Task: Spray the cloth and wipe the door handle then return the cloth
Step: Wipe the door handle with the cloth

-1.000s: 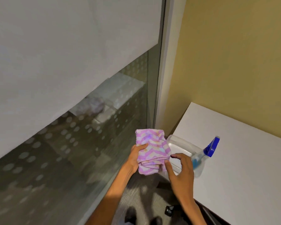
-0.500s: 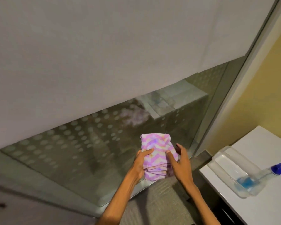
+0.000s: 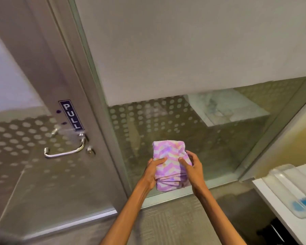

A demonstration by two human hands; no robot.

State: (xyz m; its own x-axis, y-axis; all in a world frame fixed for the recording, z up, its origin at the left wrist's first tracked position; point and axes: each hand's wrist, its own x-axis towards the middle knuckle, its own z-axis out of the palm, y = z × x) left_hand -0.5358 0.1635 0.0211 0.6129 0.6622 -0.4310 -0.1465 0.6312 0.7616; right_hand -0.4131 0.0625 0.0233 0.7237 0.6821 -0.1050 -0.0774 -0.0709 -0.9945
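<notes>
A folded pink and purple chevron cloth [image 3: 168,156] is held upright in front of me at centre. My left hand [image 3: 153,169] grips its left side with the thumb across the front. My right hand [image 3: 192,167] grips its right side. A curved chrome door handle [image 3: 65,151] sits on the metal door stile at the left, below a dark "PULL" sign [image 3: 71,115]. The cloth is well to the right of the handle and apart from it. The blue liquid of the spray bottle [image 3: 302,205] shows at the right edge; its head is out of frame.
A glass door [image 3: 34,174] with a dotted film fills the left. A fixed glass panel [image 3: 192,129] with a frosted upper band stands behind the cloth. A clear plastic tray [image 3: 281,181] lies on a white table [image 3: 265,193] at the lower right. Carpet covers the floor below.
The view has swung left from the table toward the door, bringing the handle and the PULL sign into sight. Both hands keep hold of the cloth, carried away from the tray.
</notes>
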